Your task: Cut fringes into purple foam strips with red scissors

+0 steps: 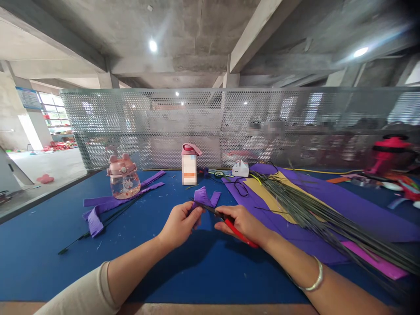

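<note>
My left hand [180, 225] pinches a short piece of purple crepe paper [202, 197] between thumb and fingers. In my right hand [244, 223] are scissors with red handles [241, 234], and their dark blades lie across the lower part of the paper close to my left fingertips. Whether the blades are parted cannot be made out. One end of the purple piece stands up, and another end sticks out to the right. Left of my hands lie cut purple strips [95, 221] with dark green stems under and beside them.
A pink-lidded clear bottle [124, 181] and a pink-capped bottle [189, 168] stand toward the back of the blue table [157, 280]. At right, a bundle of green wire stems [305, 208] lies over purple sheets [348, 201]. A perforated metal screen [147, 127] runs behind.
</note>
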Demonstrator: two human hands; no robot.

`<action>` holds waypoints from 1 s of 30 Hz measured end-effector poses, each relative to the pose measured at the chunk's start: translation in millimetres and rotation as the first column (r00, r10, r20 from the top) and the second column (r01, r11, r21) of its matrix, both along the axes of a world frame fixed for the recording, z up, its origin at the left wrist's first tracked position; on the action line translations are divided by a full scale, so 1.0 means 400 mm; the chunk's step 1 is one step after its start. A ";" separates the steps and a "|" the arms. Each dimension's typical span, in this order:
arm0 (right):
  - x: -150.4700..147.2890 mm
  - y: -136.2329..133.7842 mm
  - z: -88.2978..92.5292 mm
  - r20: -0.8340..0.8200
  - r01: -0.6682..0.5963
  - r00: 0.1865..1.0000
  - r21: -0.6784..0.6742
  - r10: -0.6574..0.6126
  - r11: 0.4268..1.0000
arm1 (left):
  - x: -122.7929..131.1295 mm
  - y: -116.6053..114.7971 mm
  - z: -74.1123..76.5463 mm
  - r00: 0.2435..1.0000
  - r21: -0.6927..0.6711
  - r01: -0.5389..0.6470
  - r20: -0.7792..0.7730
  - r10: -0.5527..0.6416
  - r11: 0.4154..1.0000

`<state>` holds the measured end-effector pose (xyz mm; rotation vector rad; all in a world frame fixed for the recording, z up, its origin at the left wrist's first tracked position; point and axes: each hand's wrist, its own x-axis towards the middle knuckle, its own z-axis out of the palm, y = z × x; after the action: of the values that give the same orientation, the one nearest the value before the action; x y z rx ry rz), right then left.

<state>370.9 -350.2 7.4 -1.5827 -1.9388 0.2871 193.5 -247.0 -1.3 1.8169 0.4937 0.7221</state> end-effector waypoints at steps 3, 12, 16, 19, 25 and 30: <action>0.006 0.001 0.006 0.012 0.002 1.000 -0.017 -0.002 1.000 | 0.004 0.000 0.000 1.000 -0.065 -0.014 0.022 0.015 0.998; 0.035 0.004 0.001 0.058 -0.002 0.998 -0.047 0.005 0.999 | 0.012 0.012 0.008 0.977 -0.237 0.025 0.210 0.026 0.971; 0.030 0.004 -0.004 0.038 -0.036 0.999 -0.029 0.037 0.999 | 0.016 0.008 -0.004 0.983 -0.171 0.057 0.184 -0.025 0.984; 0.023 0.002 -0.002 0.035 -0.049 0.998 0.000 0.049 0.999 | 0.017 0.010 -0.012 0.989 -0.137 0.041 0.144 -0.021 0.990; 0.016 -0.001 0.004 0.013 -0.061 0.998 0.006 0.061 0.998 | 0.015 0.014 -0.019 0.994 -0.073 0.027 0.112 -0.019 0.997; 0.012 -0.002 0.006 -0.023 -0.089 0.996 0.006 0.089 0.996 | 0.014 0.008 -0.012 0.996 -0.041 0.023 0.089 -0.019 0.999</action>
<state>375.5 -351.2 9.8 -1.4863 -1.9936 0.3358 198.9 -243.6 -6.2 1.7408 0.4276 0.7688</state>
